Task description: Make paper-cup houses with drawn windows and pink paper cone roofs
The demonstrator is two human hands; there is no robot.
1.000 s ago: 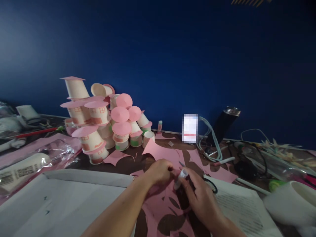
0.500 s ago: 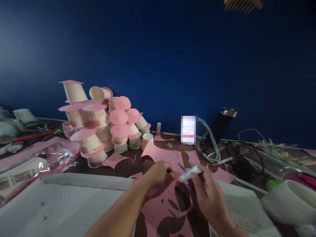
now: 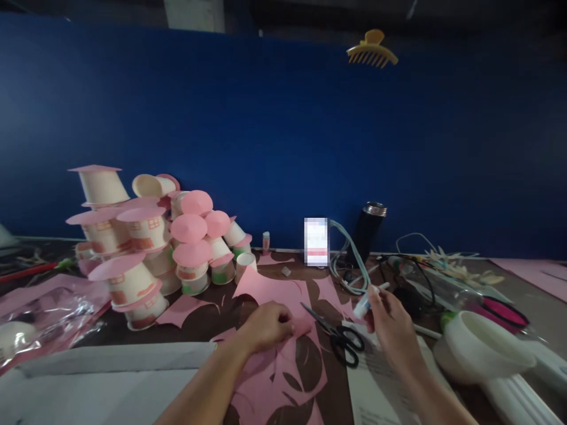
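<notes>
My left hand (image 3: 268, 326) is curled closed over the pink paper scraps, pinching what looks like a small pink paper piece (image 3: 302, 326) at its fingertips. Off to the right, my right hand (image 3: 392, 321) grips a white glue stick (image 3: 362, 305) with a blue label, tilted down to the left. Black-handled scissors (image 3: 341, 339) lie between the hands, blades towards the left hand. Pink paper with round cutouts (image 3: 252, 386) spreads below the left hand, and a larger pink sheet (image 3: 270, 290) lies behind it.
Stacked paper cups with pink paper roofs (image 3: 142, 230) stand at left. A lit phone (image 3: 316, 242), a looped cable (image 3: 365, 274) and a black flask (image 3: 367, 233) are by the blue wall. A white box (image 3: 115, 360) lies front left; a white cup (image 3: 482, 348) lies at right.
My right hand has moved right with the glue stick, away from my left hand, uncovering the scissors. My left hand stays over the pink paper. The view has tilted up and turned slightly right.
</notes>
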